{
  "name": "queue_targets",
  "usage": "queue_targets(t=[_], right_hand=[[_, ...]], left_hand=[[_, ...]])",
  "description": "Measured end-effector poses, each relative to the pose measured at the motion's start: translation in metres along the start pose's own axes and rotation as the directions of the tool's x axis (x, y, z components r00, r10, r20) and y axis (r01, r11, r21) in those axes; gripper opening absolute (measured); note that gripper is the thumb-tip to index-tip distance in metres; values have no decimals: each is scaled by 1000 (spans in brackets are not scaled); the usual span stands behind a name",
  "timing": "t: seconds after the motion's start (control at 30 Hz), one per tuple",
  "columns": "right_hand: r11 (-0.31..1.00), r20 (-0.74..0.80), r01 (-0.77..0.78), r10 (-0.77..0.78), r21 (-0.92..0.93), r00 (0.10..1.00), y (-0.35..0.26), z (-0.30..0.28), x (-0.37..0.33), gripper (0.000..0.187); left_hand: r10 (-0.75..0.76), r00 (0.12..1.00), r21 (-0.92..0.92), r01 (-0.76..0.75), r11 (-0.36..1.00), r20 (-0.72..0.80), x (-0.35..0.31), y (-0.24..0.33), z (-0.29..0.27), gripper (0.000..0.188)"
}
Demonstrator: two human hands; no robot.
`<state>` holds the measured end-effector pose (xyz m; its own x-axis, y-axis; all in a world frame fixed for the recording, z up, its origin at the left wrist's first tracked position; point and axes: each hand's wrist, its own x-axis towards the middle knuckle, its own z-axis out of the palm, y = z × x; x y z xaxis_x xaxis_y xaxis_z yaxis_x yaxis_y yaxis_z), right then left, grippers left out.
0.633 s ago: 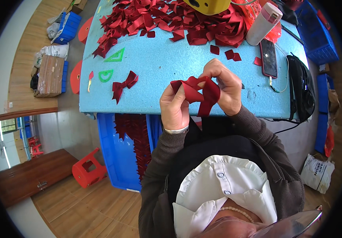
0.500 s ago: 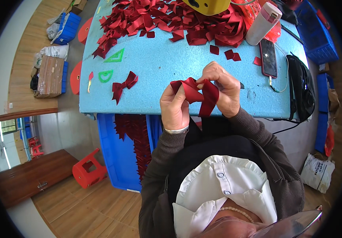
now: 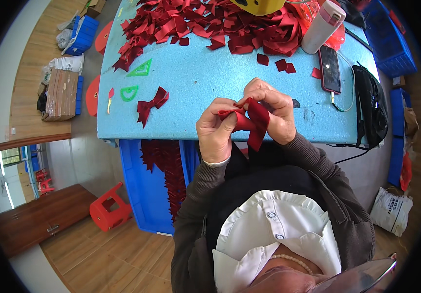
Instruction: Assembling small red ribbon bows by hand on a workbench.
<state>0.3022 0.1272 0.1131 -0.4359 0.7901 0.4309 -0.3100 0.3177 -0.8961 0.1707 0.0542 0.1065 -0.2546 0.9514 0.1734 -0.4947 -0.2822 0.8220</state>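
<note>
Left hand (image 3: 214, 131) had the folded red ribbon (image 3: 242, 122) pinched in its grip, right hand (image 3: 276, 110) clamping the other side. Loose tail (image 3: 257, 136) hung down between them

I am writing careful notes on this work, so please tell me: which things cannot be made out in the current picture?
Head view: the pinched part of the red ribbon, hidden by the left hand and right hand.
Head view: the top of the yellow object, cut off by the upper edge.
Head view: the far end of the blue crate, hidden by the table.
Head view: the small dark thing, too small to identify.
</note>
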Motion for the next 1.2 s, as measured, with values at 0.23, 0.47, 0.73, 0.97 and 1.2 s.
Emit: queue_targets(t=[0.23, 0.47, 0.73, 0.97, 1.2], right_hand=[[963, 15, -131, 131, 237, 991, 8, -11, -6, 7], [808, 101, -316, 308, 498, 946, 9, -22, -11, 7], [664, 183, -381, 350, 644, 919, 24, -28, -23, 12], [662, 242, -502, 449, 557, 860, 15, -65, -15, 22], [794, 304, -554, 479, 249, 824, 6, -85, -8, 33]], left_hand=[[30, 996, 142, -41, 989, 79, 1, -10, 3, 14], [147, 989, 175, -148, 973, 19, 4, -23, 14, 19], [158, 983, 303, -178, 936, 90, -3, -22, 11, 21], [173, 981, 357, -193, 914, 87, 0, -26, 13, 19], [132, 990, 329, -143, 934, 58, 5, -39, 19, 19]])
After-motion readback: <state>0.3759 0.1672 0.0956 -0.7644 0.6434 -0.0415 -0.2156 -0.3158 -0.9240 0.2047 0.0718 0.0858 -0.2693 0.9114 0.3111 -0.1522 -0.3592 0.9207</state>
